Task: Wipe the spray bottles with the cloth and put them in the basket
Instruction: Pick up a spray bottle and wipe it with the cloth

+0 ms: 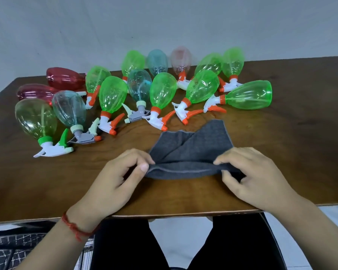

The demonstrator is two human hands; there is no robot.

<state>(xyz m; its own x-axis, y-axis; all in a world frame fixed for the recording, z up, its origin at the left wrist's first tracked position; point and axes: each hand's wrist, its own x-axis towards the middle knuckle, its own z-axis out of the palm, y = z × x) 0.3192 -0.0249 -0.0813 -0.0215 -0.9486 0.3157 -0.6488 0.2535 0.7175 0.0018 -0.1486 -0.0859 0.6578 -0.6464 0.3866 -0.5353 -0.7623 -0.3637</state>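
Lying partly folded near the 6 o'clock edge of the tabletop (47, 182), the grey cloth (191, 151) has its near fold running 9-to-3, and both hands have hold of it. The left hand (115, 178) has its grip pinched on the 9 o'clock end between thumb and fingers, and the right hand (256, 178) grasps the 3 o'clock end the same way. The spray bottles (111, 94) lie on their sides in a fan beyond it, from about 9 round to 1 o'clock of the cloth, none touching it. Most have their long axis roughly 12-to-6, rounded base away and trigger head toward the person. The nearest green bottle (162, 90) sits at 11 o'clock, its nozzle just beside the cloth's far corner, so the left hand looks the handier for it. One outlying bottle (248, 95) at 1 o'clock lies crosswise, head to 9, nearer the right hand. No basket shows.
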